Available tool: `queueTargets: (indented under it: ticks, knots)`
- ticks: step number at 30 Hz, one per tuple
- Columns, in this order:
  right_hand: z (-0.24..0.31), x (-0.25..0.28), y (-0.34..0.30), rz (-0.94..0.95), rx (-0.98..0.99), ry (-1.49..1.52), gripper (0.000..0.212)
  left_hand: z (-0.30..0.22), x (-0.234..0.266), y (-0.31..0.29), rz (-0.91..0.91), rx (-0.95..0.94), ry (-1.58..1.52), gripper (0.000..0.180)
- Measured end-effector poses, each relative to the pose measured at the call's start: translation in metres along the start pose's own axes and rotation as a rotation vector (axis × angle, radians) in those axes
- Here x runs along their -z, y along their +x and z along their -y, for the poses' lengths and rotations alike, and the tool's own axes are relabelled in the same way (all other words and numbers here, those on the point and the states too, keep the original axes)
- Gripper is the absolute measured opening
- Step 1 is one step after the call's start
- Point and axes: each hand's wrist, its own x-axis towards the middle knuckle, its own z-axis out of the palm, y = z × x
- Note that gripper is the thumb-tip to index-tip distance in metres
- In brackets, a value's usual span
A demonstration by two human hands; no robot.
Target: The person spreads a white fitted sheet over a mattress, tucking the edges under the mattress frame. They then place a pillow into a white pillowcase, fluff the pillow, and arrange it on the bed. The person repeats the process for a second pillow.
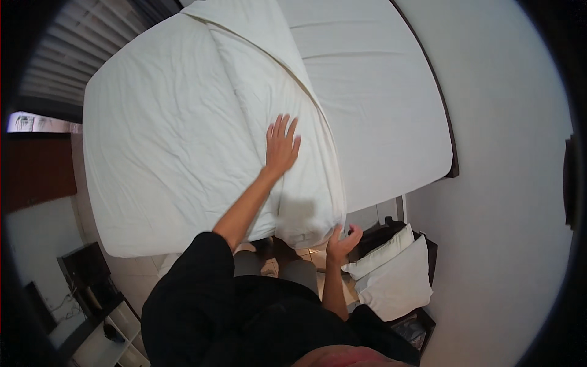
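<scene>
A white duvet (165, 134) covers the left and middle of the bed, its right part folded back into a long band (306, 153). My left hand (282, 147) lies flat on this folded band, fingers stretched out and slightly spread. Close to the band's near right corner is my right hand (342, 243), its thumb and fingers apart. Its fingertips come up to the duvet's edge; whether they touch it I cannot tell. Right of the fold, the bare pale fitted sheet (385, 116) shows on the mattress. Soft wrinkles run across the duvet.
Two white pillows (394, 275) rest on dark furniture at the near right. A dark headboard (454, 162) edges the bed beside the white wall (507, 202). Shelves (116, 336) stand at the near left, a grey curtain (79, 49) hangs at the far left.
</scene>
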Motion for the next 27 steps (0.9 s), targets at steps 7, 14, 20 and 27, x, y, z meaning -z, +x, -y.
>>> queueTargets:
  ticks: [7, 14, 20, 27]
  knots:
    - [0.138, -0.101, 0.153, 0.225, 0.485, 0.074, 0.06, 0.004, 0.024, -0.075, -0.003, 0.146, -0.132, 0.065]
    - [0.254, -0.248, 0.283, 0.395, 0.73, 0.085, 0.057, 0.111, 0.015, 0.052, -0.287, 0.289, 0.028, 0.07]
    - [0.348, -0.374, 0.368, 0.491, 0.985, 0.075, 0.05, 0.199, 0.013, 0.176, -0.554, 0.543, 0.196, 0.073]
    - [0.511, -0.558, 0.416, 0.497, 1.139, 0.034, 0.032, 0.232, -0.013, 0.202, -0.452, 0.642, 0.213, 0.07]
